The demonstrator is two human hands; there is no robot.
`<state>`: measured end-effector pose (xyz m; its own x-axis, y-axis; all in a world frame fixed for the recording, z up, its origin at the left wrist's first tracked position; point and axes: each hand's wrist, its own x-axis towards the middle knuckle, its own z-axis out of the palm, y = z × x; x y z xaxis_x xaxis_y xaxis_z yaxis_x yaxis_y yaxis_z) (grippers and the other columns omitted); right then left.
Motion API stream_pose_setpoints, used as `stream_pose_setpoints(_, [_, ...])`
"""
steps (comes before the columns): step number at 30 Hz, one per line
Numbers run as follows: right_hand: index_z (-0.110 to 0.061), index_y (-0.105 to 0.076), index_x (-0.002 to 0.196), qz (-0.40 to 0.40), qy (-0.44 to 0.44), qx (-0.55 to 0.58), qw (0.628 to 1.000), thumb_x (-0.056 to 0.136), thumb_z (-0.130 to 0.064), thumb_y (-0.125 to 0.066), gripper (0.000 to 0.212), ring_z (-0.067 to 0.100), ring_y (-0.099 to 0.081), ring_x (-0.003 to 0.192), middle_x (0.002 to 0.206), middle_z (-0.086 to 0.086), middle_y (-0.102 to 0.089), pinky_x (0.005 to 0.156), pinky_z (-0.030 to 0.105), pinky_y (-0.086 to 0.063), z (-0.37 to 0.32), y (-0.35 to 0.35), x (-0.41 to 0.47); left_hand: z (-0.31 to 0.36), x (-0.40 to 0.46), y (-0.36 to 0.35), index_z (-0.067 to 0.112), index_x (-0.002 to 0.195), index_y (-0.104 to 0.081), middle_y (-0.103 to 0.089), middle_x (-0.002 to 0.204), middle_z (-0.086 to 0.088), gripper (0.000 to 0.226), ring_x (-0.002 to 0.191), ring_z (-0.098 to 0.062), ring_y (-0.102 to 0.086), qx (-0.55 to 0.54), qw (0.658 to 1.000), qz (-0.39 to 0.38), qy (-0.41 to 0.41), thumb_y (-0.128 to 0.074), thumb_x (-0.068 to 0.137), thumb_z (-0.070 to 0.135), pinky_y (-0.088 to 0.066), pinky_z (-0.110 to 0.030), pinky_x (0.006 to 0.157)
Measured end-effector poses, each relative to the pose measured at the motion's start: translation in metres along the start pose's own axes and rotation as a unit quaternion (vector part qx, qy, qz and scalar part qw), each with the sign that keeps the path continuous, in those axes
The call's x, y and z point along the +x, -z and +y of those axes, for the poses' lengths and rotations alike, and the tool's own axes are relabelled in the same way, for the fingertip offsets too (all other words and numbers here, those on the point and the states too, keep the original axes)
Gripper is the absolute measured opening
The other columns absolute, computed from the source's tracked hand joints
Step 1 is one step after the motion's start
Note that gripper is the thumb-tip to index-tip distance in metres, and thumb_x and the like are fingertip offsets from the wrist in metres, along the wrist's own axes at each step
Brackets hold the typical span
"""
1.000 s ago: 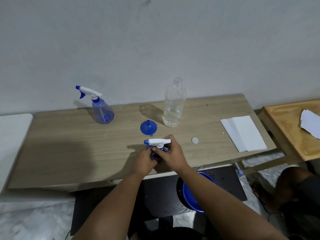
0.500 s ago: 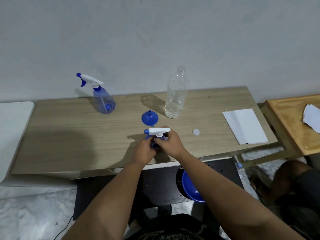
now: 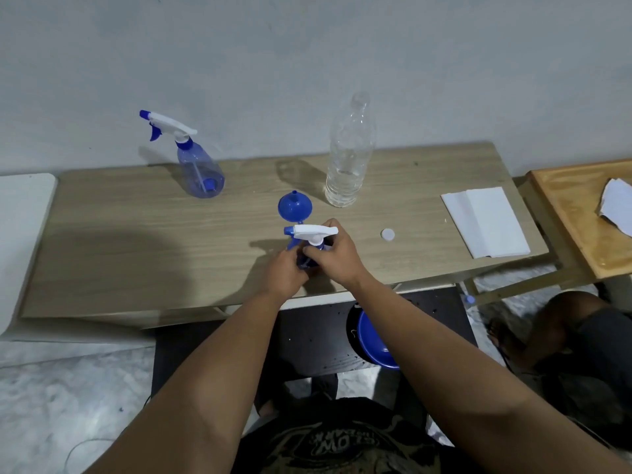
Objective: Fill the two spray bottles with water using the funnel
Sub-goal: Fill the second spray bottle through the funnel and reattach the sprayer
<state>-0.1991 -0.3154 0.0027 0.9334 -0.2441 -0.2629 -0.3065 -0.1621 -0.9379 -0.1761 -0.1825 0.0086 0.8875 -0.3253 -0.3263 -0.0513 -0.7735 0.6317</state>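
Nothing has shifted: both hands [image 3: 307,261] stay clamped on the near spray bottle [image 3: 309,234], funnel [image 3: 294,208] just behind.

Just one view, head-worn, wide-angle, looking forward and down over the wooden table [image 3: 136,254]. Faces a plain grey wall [image 3: 307,63] right behind the table's far edge. Close enough that both forearms run up from the bottom of frame, with hands meeting over the table's near edge. Catches floor below the table and a second orange table [image 3: 581,213] to its right. No second view to overlap with.
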Motion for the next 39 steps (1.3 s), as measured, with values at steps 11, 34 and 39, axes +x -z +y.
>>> stream_pose_setpoints(11, [0.000, -0.071, 0.113, 0.044, 0.077, 0.047, 0.995, 0.091, -0.001, -0.077, 0.023, 0.002, -0.070, 0.087, 0.097, 0.005, -0.075, 0.081, 0.019, -0.054, -0.020, 0.004, -0.005, 0.006, -0.009, 0.006, 0.012, 0.125, -0.064, -0.070, 0.110, -0.010, 0.043, 0.102, -0.031, -0.064, -0.038, 0.999, 0.005, -0.004, -0.077, 0.085, 0.024, -0.025, -0.017, 0.063])
stream_pose_setpoints(34, [-0.014, -0.078, 0.108, 0.081, -0.164, -0.191, 0.964, 0.090, -0.033, -0.077, 0.026, 0.020, -0.069, 0.098, 0.098, 0.000, -0.074, 0.083, 0.029, -0.049, 0.049, 0.050, 0.014, -0.017, -0.004, 0.019, 0.026, 0.133, -0.058, -0.064, 0.127, 0.012, 0.059, 0.102, -0.007, -0.058, -0.027, 0.999, -0.002, -0.032, -0.080, 0.080, 0.038, -0.032, -0.005, 0.071])
stream_pose_setpoints(39, [-0.023, -0.073, 0.120, 0.117, -0.147, -0.252, 0.949, 0.079, -0.053, -0.074, 0.051, 0.026, -0.069, 0.107, 0.117, 0.005, -0.072, 0.091, 0.039, -0.058, 0.036, 0.041, 0.001, -0.024, 0.001, 0.026, 0.029, 0.130, -0.059, -0.063, 0.125, 0.015, 0.058, 0.107, -0.011, -0.062, -0.029, 0.999, -0.006, -0.036, -0.081, 0.078, 0.040, -0.038, -0.017, 0.081])
